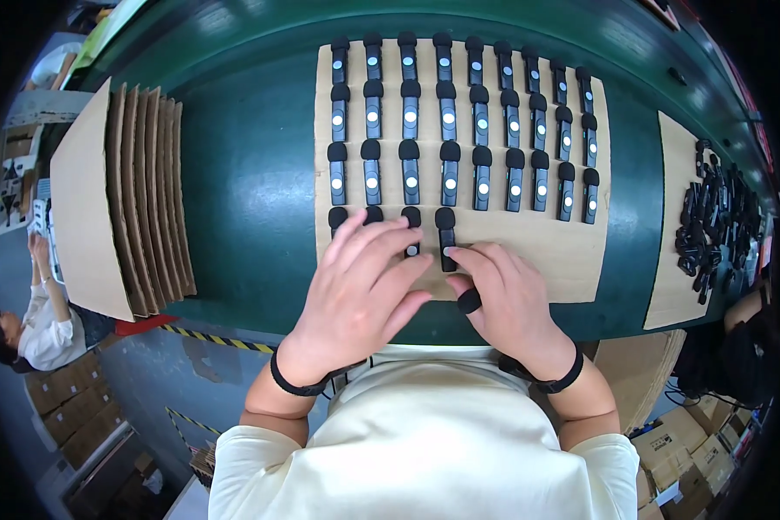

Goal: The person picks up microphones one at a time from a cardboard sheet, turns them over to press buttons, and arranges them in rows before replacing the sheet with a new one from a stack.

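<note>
A: While the right hand [510, 288] touches a foam-capped black device [446, 236] with a fingertip, where does that lie?
B: In the nearest row on the cardboard sheet [533, 238]
A: And the hands?
B: The right curls round a black foam tip [469, 301], the rest hidden; the left hand [355, 290] is open, fingers spread over the sheet's near-left devices
A: Beyond the sheet?
B: Stacked cardboard [87, 208] to its left, a jumbled black pile [715, 217] to its right

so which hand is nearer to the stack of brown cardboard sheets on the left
Left. The left hand is right of the stack of brown cardboard sheets, over the nearest row of slim black foam-topped devices; the right hand is farther right, at that row's end.
</note>
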A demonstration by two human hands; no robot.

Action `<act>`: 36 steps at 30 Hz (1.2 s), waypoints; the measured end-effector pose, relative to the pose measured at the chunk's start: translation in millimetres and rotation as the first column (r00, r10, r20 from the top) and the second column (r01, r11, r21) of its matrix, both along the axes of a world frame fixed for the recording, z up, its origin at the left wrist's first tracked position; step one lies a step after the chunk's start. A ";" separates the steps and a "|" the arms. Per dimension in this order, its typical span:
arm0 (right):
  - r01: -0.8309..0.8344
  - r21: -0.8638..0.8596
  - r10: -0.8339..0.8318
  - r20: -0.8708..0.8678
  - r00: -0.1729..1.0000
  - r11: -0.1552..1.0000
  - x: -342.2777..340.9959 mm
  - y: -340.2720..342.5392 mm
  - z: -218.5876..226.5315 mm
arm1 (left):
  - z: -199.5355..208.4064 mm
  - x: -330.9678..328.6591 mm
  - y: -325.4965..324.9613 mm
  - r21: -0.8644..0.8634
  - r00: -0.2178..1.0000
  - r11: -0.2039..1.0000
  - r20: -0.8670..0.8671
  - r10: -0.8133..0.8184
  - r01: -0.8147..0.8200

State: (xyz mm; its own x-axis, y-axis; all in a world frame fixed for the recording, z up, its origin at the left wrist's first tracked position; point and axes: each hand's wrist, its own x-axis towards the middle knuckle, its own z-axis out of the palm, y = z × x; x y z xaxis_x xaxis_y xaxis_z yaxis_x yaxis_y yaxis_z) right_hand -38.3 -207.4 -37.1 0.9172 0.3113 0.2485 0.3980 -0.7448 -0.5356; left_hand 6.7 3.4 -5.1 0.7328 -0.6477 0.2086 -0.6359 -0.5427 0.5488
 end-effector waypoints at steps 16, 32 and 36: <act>0.000 0.605 0.187 -0.246 0.951 0.796 15.4 -25.9 58.3 | 23.1 8.4 -14.7 -0.504 0.997 0.864 -0.056 -0.044 0.010; -0.116 0.541 0.091 0.073 0.993 0.833 16.3 -20.0 41.5 | 17.4 9.3 -24.1 -0.490 0.988 0.872 -0.130 -0.079 0.005; -0.101 0.543 0.062 0.089 0.994 0.834 16.5 -18.1 41.1 | 17.4 8.0 -27.3 -0.497 0.994 0.868 -0.091 -0.062 0.009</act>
